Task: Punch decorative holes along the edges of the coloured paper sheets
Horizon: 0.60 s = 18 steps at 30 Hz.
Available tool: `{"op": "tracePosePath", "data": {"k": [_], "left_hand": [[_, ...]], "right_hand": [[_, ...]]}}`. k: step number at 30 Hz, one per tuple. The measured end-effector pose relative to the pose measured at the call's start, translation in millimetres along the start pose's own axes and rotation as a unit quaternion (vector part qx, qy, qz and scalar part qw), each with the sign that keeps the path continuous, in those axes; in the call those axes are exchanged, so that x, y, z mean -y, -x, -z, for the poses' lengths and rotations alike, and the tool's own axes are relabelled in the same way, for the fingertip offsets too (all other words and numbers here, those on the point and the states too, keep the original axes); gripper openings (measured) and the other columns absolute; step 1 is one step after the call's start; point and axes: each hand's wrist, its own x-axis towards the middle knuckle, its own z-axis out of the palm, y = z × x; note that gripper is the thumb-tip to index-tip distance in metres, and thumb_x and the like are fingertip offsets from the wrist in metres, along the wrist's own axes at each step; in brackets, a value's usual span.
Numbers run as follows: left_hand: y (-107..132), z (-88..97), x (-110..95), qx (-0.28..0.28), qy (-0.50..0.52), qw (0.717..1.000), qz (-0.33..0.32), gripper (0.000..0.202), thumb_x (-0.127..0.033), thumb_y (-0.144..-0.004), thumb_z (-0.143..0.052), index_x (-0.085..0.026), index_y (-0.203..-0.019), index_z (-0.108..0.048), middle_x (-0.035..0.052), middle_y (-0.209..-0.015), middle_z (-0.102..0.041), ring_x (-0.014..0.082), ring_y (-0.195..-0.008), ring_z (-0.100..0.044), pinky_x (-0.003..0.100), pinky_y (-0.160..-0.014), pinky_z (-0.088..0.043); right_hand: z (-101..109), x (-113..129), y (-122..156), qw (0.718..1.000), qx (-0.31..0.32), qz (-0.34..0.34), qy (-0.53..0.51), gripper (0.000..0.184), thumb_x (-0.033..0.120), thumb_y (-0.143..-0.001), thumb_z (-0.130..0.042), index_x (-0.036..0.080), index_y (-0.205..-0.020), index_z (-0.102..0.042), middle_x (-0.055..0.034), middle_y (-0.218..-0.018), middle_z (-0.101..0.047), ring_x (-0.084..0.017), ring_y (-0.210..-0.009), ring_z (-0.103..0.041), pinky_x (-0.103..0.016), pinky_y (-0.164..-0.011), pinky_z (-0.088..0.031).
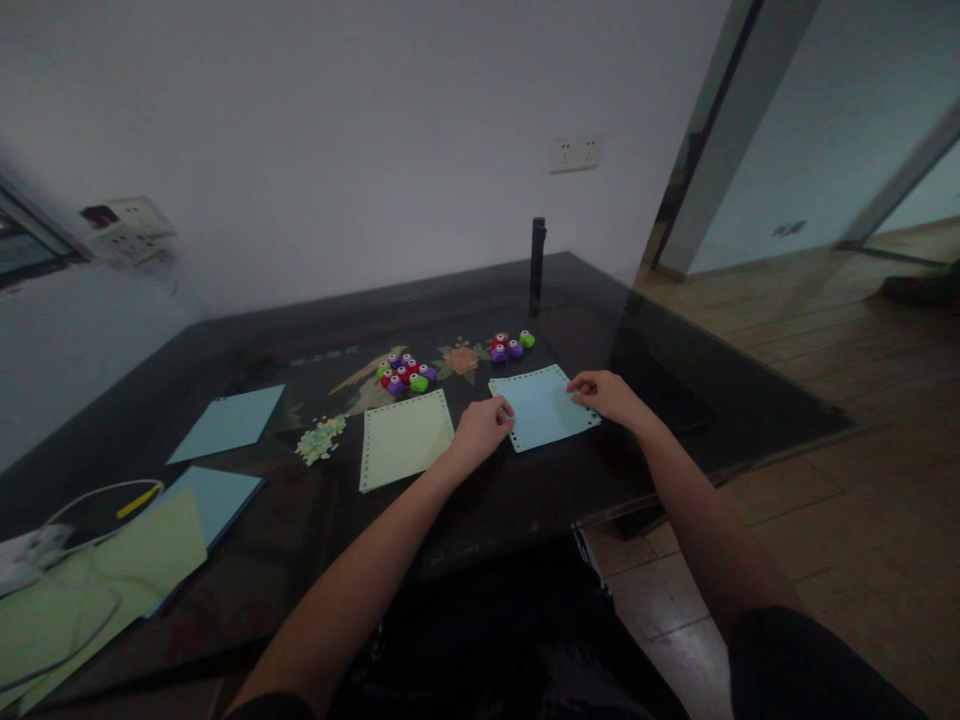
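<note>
A light blue sheet of paper (546, 412) with small holes along its edges lies in front of me. My left hand (486, 428) has its fingers curled together at the sheet's left edge. At the right edge, the thumb and fingers of my right hand (606, 394) close on the paper. Left of it lies a pale green sheet (405, 435), also with holes along its edges, partly behind my left hand. Beyond the sheets are two clusters of small red, purple and green pieces with white, eye-like tops, one cluster on the left (405, 374) and one on the right (511, 347).
Small pale paper bits (321, 440) lie in a pile to the left. Farther left are a blue sheet (229, 422), stacked green paper (142, 545) and a white cable (112, 487). A black upright cylinder (537, 265) stands near the back of the dark table (480, 510).
</note>
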Motion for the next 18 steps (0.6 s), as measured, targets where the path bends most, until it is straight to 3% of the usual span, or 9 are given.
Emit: {"op": "tracePosePath", "data": {"k": [18], "left_hand": [[1.9, -0.5, -4.0, -0.002, -0.030, 1.000, 0.001, 0.013, -0.017, -0.078, -0.055, -0.019, -0.085, -0.065, 0.0014, -0.074, -0.068, 0.0145, -0.068, -0.061, 0.024, -0.065, -0.043]], "right_hand": [[0.5, 1.8, 0.4, 0.996, 0.012, 0.006, 0.083, 0.018, 0.019, -0.069, -0.064, 0.016, -0.086, -0.069, 0.0003, -0.069, -0.055, -0.012, -0.062, -0.052, -0.025, -0.060, -0.038]]}}
